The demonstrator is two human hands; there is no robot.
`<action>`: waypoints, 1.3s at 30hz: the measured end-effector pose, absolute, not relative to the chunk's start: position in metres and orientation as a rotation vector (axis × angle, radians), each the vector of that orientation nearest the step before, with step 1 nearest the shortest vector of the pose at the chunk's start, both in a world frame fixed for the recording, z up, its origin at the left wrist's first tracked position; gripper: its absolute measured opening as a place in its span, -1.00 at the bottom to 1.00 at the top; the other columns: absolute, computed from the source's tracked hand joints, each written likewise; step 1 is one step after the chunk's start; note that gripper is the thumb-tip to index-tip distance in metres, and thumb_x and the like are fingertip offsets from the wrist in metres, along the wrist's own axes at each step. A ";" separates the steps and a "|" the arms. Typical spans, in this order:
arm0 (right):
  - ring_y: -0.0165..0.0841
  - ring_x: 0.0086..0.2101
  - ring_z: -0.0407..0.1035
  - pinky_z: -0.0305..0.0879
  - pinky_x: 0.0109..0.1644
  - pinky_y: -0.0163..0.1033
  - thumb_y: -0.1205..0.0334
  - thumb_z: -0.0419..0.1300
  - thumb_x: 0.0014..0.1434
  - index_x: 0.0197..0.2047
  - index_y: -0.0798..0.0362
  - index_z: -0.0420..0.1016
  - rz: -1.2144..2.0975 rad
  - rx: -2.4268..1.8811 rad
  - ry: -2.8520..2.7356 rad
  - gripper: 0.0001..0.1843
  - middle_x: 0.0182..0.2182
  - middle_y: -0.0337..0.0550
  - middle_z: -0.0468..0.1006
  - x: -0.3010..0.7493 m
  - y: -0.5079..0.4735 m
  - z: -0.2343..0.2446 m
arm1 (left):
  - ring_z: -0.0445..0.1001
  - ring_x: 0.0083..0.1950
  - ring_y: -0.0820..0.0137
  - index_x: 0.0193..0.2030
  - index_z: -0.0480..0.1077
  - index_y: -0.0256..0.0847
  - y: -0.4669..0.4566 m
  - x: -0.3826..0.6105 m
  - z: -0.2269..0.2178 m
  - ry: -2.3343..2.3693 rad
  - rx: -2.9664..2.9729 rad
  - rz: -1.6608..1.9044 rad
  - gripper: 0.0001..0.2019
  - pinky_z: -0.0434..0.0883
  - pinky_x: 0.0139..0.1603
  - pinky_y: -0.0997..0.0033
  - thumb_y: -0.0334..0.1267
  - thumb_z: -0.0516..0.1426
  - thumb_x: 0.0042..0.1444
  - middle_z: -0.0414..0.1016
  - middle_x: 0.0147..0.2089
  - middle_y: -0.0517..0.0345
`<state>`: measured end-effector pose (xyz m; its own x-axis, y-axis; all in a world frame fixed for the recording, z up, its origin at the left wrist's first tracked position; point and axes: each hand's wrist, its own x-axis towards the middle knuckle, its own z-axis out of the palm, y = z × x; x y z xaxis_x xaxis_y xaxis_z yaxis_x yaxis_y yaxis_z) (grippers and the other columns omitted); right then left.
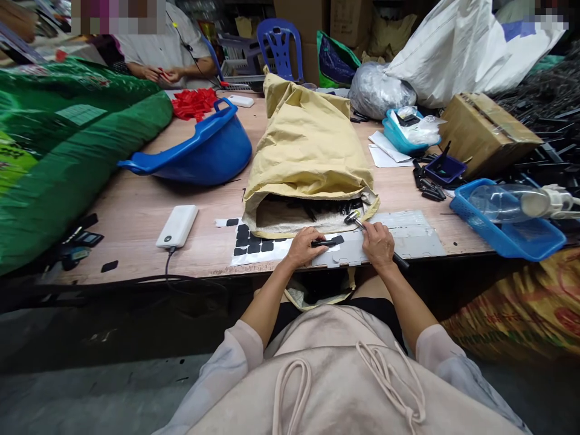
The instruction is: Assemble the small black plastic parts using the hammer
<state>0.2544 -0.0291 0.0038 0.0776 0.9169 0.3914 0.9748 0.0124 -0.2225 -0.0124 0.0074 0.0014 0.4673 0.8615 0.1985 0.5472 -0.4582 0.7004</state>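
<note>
Right at the near edge of the desk (136, 211), both hands are in close. The left hand (304, 248) lies low, its fingers closed down on a short black strip (325, 243) and pinning it flat to a grey panel (408, 232). The right hand (378, 243) is just beside it, fingers wrapped tight around the shaft of a small hammer (352, 217). The metal head pokes out towards the sack mouth and the dark handle end sticks out behind the wrist. Directly beyond the hands a tan paper sack (308, 151) lies on its side, its mouth gaping towards the person with dark parts inside. To the left of the strip lies a white sheet of black square pads (251, 244), and further left a white power bank (177, 226) with its cable running off the desk edge. A tilted blue basin (199, 154) stands behind that. On the right, a blue basket (507, 232) holds a clear plastic bottle (502, 202), with a cardboard box (487, 130) beyond it. At the far end, a co-worker's hands (161, 74) are busy near a heap of red pieces (194, 103).
</note>
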 end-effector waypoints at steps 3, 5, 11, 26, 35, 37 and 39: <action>-0.19 -0.12 0.36 0.28 -0.03 -0.17 0.29 0.02 0.41 0.17 0.02 0.55 -0.084 -1.835 -1.795 -0.62 -0.17 -0.01 0.53 0.249 -0.038 0.013 | 0.46 -0.04 0.20 -0.12 0.63 -0.13 0.009 -0.013 -0.002 1.167 2.161 0.726 -0.83 0.40 0.07 0.20 -0.20 0.35 0.16 0.55 -0.18 0.08; -0.23 -0.11 0.42 0.34 -0.02 -0.19 0.23 -0.02 0.46 0.20 0.02 0.53 0.031 -1.718 -1.741 -0.61 -0.10 -0.01 0.56 0.240 -0.048 0.020 | 0.46 -0.04 0.20 -0.11 0.63 -0.14 0.010 -0.013 -0.004 1.167 2.160 0.727 -0.82 0.40 0.08 0.21 -0.20 0.36 0.16 0.54 -0.19 0.08; -0.28 -0.11 0.50 0.44 0.05 -0.19 0.19 -0.01 0.49 0.24 0.00 0.51 0.376 -1.409 -1.847 -0.61 -0.12 -0.06 0.61 0.209 -0.078 0.031 | 0.46 -0.05 0.22 -0.10 0.64 -0.14 0.011 -0.012 -0.007 1.166 2.147 0.750 -0.82 0.39 0.05 0.24 -0.20 0.37 0.16 0.55 -0.19 0.08; -0.29 -0.14 0.51 0.49 -0.01 -0.23 0.28 -0.01 0.46 0.32 -0.08 0.49 0.304 -1.510 -1.918 -0.53 -0.15 -0.08 0.58 0.205 -0.088 0.024 | 0.46 -0.06 0.23 -0.10 0.70 -0.07 0.012 -0.011 -0.008 1.182 2.135 0.752 -0.83 0.39 0.06 0.23 -0.20 0.36 0.17 0.51 -0.22 0.11; -0.31 -0.16 0.51 0.44 -0.03 -0.26 0.23 -0.03 0.48 0.27 -0.05 0.52 0.331 -1.547 -1.915 -0.57 -0.16 -0.10 0.59 0.212 -0.092 0.022 | 0.47 -0.08 0.23 -0.13 0.69 -0.13 0.011 -0.011 -0.007 1.205 2.111 0.771 -0.83 0.39 0.06 0.22 -0.23 0.38 0.13 0.52 -0.23 0.09; -0.30 -0.14 0.50 0.42 -0.03 -0.25 0.22 -0.02 0.48 0.28 -0.06 0.51 0.270 -1.567 -1.894 -0.57 -0.13 -0.09 0.59 0.217 -0.085 0.025 | 0.47 -0.06 0.21 -0.13 0.69 -0.13 0.010 -0.011 -0.005 1.217 2.112 0.759 -0.84 0.40 0.06 0.21 -0.22 0.37 0.14 0.53 -0.22 0.08; -0.29 -0.12 0.48 0.40 -0.06 -0.26 0.23 -0.01 0.47 0.29 -0.06 0.51 0.162 -1.618 -1.878 -0.56 -0.11 -0.08 0.58 0.226 -0.074 0.028 | 0.47 -0.05 0.20 -0.13 0.68 -0.11 0.010 -0.011 -0.002 1.227 2.114 0.741 -0.84 0.41 0.07 0.20 -0.22 0.37 0.14 0.53 -0.20 0.09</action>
<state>0.2258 -0.0739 0.0276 -0.0315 0.9219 0.3863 0.8423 0.2325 -0.4863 -0.0112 0.0097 -0.0023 0.4226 0.8894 0.1741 0.5679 -0.4096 0.7140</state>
